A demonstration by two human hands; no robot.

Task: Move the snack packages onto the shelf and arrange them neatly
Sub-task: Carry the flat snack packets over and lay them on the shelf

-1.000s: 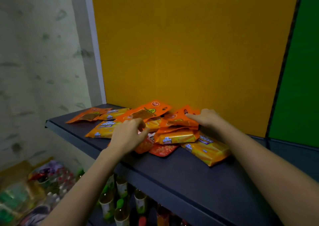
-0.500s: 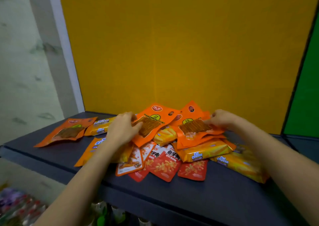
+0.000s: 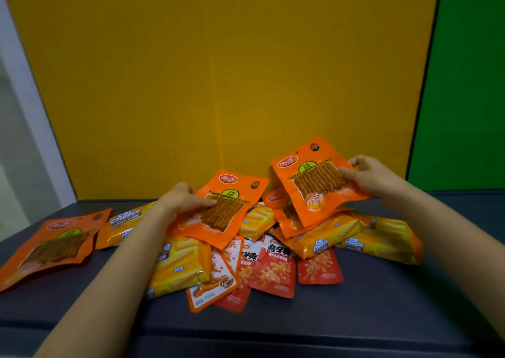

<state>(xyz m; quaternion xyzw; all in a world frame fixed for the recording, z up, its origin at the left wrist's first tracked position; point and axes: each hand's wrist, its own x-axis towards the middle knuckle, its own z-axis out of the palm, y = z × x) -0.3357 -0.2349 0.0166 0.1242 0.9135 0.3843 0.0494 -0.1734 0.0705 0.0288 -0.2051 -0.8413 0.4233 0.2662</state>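
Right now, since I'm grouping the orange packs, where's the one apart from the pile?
Head view: the lone orange pack lies flat at the far left of the shelf, beside a yellow Cal Cheese pack.

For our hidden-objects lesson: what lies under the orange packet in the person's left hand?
Under the orange packet, gripped by the left hand, a yellow Cal Cheese pack, another yellow pack and an orange-white sachet poke out. Whatever lies beneath its middle is covered.

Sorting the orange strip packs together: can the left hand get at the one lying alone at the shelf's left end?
Probably yes: the lone orange pack lies uncovered left of the left hand, though that hand is gripping another orange pack.
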